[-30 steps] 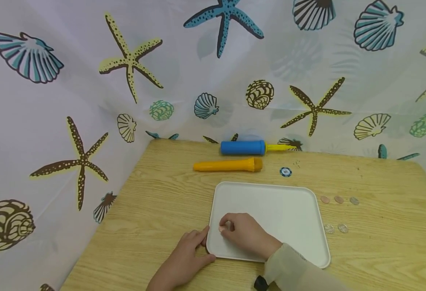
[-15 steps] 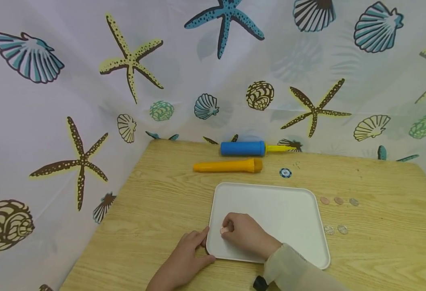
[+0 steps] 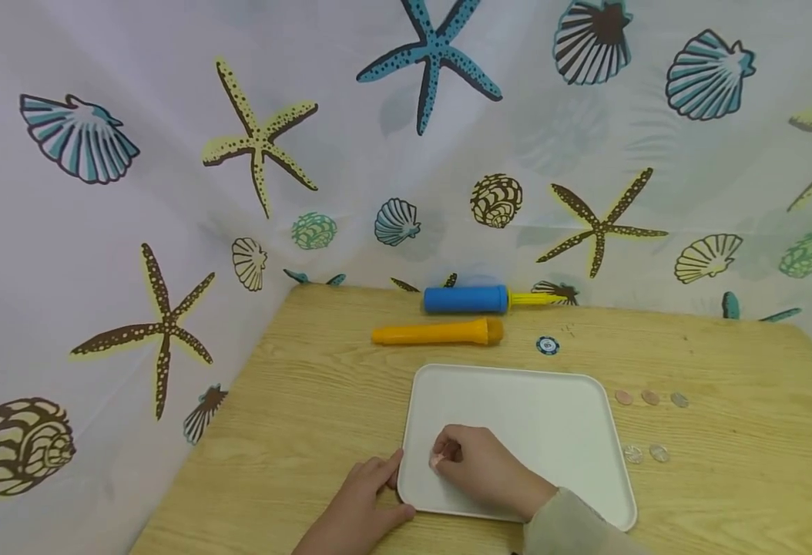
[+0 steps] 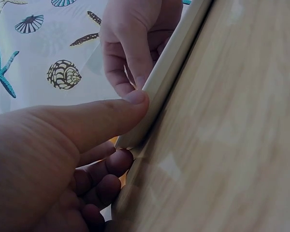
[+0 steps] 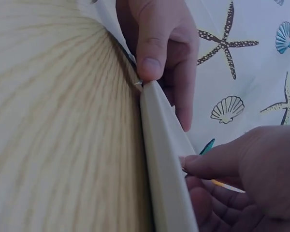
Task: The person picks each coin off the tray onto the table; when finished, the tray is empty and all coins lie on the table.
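Note:
A white rectangular tray (image 3: 524,408) lies on the wooden table. At its near left corner my left hand (image 3: 357,505) holds the rim, thumb on the near edge and fingers along the left side. Over the left part of the tray, my right hand (image 3: 489,469) pinches a small copper-coloured coin (image 3: 437,460) between thumb and fingers, low at the tray's surface. Part of this coin (image 5: 182,162) shows at the thumb tip in the right wrist view. Whether it touches the tray cannot be told.
Right of the tray lie two copper coins (image 3: 624,397) and several silver ones (image 3: 632,454). Behind it are a blue-and-white poker chip (image 3: 548,345), an orange toy microphone (image 3: 437,332) and a blue pump (image 3: 466,299) with a yellow end. A patterned curtain (image 3: 350,154) hangs behind the table.
My right hand has shifted slightly to the right over the tray, still pinching the coin. The left hand keeps its place at the corner. The head view has tilted up a little.

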A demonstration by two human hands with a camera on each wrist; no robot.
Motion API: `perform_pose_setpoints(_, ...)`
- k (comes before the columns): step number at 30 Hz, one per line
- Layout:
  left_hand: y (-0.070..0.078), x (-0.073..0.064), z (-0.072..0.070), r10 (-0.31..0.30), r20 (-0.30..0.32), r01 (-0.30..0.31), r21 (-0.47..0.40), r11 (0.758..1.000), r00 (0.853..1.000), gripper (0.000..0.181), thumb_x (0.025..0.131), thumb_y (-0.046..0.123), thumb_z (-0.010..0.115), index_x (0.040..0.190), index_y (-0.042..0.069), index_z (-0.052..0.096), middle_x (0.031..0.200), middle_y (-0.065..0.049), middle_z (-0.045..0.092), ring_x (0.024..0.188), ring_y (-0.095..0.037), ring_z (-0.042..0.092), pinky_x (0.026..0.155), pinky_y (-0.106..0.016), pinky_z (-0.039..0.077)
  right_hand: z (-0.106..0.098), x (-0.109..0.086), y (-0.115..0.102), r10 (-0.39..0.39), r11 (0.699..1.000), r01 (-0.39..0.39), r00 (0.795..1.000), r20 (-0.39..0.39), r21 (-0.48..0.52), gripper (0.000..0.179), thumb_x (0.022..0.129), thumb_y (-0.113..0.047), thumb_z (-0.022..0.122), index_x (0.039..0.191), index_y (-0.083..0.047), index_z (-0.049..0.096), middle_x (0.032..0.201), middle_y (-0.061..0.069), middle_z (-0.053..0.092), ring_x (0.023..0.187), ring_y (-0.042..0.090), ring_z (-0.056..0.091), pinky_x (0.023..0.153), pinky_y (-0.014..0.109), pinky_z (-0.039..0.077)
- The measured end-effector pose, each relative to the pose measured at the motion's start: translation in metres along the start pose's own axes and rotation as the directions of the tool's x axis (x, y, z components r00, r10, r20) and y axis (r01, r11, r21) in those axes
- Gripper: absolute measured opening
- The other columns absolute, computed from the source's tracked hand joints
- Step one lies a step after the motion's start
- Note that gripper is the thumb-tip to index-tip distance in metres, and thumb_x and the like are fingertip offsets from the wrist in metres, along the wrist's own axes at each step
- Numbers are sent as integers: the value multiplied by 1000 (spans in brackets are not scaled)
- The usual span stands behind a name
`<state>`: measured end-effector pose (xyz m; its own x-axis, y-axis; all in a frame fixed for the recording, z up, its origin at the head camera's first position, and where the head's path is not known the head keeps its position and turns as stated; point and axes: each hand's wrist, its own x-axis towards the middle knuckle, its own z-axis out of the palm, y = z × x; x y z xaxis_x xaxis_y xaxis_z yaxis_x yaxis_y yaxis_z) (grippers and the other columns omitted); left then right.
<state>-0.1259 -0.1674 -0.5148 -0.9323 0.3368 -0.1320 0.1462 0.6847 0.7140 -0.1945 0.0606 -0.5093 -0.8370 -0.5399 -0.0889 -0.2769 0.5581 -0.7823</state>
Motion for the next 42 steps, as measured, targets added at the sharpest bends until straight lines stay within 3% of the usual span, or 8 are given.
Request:
perform_pose_setpoints(7,0,0,-1,1,2,-1,8,1000,1000,83,89,40,77,151,-1,41,102,9,51,99,-14,43,87,-34,43,-15,-16,8,44,984,-42,999,-4,176,16,93,-34,74,100,-19,77,85,-9,69,77,12,62,67,26,52)
perform_pose_setpoints(15,-2,2,1,11,3,-11,15,1000,1000,85,89,42,76,152,-2,40,102,10,52,100,-13,44,91,-36,45,-44,-41,27,144,918,-117,989,-42,378,25,91,-30,76,103,-8,76,90,3,75,73,18,64,61,27,53)
perform_pose_setpoints(28,-2,3,1,6,8,-6,7,1000,1000,84,91,44,73,152,-3,39,102,10,51,100,-13,43,93,-38,44,-76,-82,54,223,875,-143,967,-124,463,27,94,-20,72,111,2,70,101,7,76,77,18,63,62,27,51)
perform_pose_setpoints(34,-3,3,2,1,1,-1,15,1000,1000,83,91,44,74,152,-1,40,101,11,50,97,-12,43,89,-35,43,-85,-90,57,281,858,-181,949,-145,481,28,95,-20,72,111,2,70,102,7,75,80,19,62,64,27,52)
perform_pose_setpoints(42,-2,3,2,-15,3,15,-13,1000,1000,84,90,42,75,152,-1,40,101,10,51,99,-14,43,91,-37,44,-93,-98,64,333,857,-214,924,-186,469,25,95,-18,71,111,1,70,102,7,75,81,20,63,65,28,52)
